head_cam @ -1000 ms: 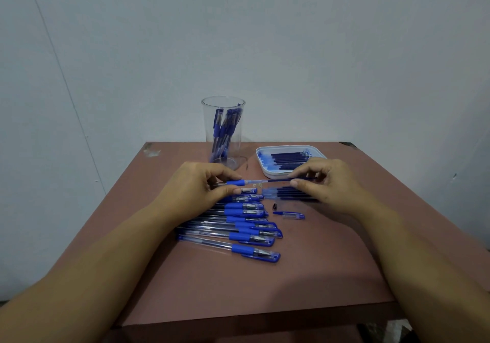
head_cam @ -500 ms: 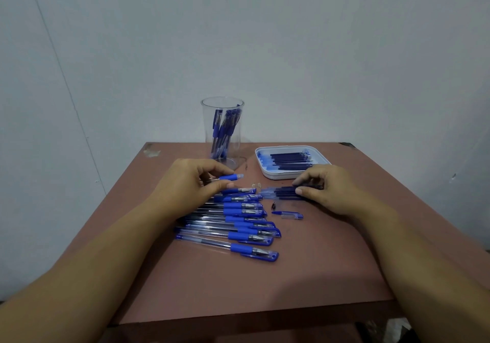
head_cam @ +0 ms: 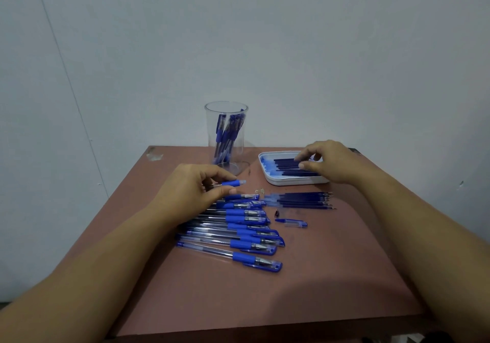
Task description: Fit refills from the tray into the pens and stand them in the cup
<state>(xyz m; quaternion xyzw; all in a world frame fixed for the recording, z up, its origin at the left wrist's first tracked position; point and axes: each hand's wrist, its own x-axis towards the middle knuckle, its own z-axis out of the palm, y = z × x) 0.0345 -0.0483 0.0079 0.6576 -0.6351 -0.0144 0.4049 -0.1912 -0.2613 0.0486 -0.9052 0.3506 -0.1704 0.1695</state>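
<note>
A single wide-angle view looks forward and down from the person's head, close over a brown table (head_cam: 305, 289) whose near edge crosses the bottom of the frame. Both forearms run in from the lower corners, away from the lens. The left hand (head_cam: 196, 186) pinches a pen barrel (head_cam: 233, 183) near the middle of the frame. Beyond that grip stands the clear cup (head_cam: 226, 135), and nearer the camera lies a row of pens (head_cam: 238, 232). To its right and farther off, the right hand (head_cam: 326, 161) reaches over the white tray (head_cam: 267, 178). Bare wall fills the upper half.
</note>
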